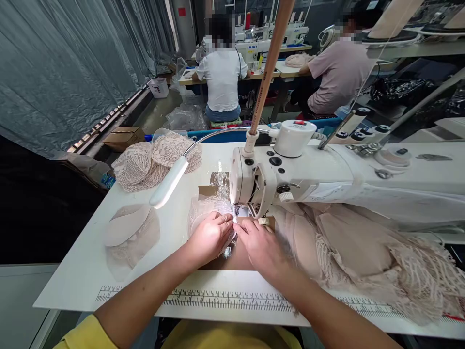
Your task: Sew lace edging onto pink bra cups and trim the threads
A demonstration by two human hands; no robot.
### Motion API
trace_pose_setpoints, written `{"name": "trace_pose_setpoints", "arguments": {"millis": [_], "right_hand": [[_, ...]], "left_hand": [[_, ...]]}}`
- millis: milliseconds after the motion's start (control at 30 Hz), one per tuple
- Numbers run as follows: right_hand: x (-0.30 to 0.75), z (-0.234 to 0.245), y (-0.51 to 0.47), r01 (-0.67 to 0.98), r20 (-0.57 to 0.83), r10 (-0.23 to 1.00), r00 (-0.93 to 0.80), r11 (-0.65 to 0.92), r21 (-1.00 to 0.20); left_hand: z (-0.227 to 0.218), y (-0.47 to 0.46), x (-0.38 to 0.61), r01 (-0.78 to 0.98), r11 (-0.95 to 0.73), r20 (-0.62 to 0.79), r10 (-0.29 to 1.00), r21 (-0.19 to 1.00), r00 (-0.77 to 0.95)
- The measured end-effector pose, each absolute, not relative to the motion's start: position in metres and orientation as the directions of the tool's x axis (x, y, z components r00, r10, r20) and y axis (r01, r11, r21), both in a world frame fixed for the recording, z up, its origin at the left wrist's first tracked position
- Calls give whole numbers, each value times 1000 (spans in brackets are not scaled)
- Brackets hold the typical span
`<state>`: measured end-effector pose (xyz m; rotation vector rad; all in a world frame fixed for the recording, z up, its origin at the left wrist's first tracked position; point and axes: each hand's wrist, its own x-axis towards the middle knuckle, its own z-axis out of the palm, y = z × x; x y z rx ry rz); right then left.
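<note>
My left hand (pixel 211 236) presses its closed fingers onto a pale beige lace cup piece (pixel 199 211) lying on the sewing machine bed. Right beside it, my right hand (pixel 260 245) has thumb and forefinger pinched at the edge of the same piece. The fingertips of both hands almost meet just in front of the needle and presser foot (pixel 238 210) of the white sewing machine (pixel 250 177). My fingers partly cover the lace at the stitching point, so the seam itself is hidden.
Stacked lace cups (pixel 136 165) lie at the table's back left, and a sheer cup piece (pixel 129 230) lies nearer. A lamp (pixel 170 182) arches over the white table (pixel 174 276). Beige lace garments (pixel 348 242) heap under the machine arm. Two people (pixel 222 77) sit at machines beyond.
</note>
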<state>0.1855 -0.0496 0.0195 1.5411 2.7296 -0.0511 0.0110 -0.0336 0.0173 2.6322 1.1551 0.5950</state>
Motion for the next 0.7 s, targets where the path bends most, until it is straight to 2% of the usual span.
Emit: {"name": "trace_pose_setpoints", "arguments": {"millis": [67, 167, 467, 700], "right_hand": [[184, 18, -49, 869, 1, 869, -495, 495, -17], [183, 18, -45, 887, -16, 887, -461, 461, -17], [184, 15, -41, 884, -18, 885, -466, 464, -61], [186, 15, -42, 879, -4, 880, -475, 474, -56]], "left_hand": [[7, -29, 14, 645, -710, 308, 704, 282, 640], [2, -20, 16, 632, -728, 322, 685, 265, 653], [4, -11, 9, 593, -733, 327, 679, 333, 657], [3, -9, 8, 671, -651, 272, 758, 355, 593]]}}
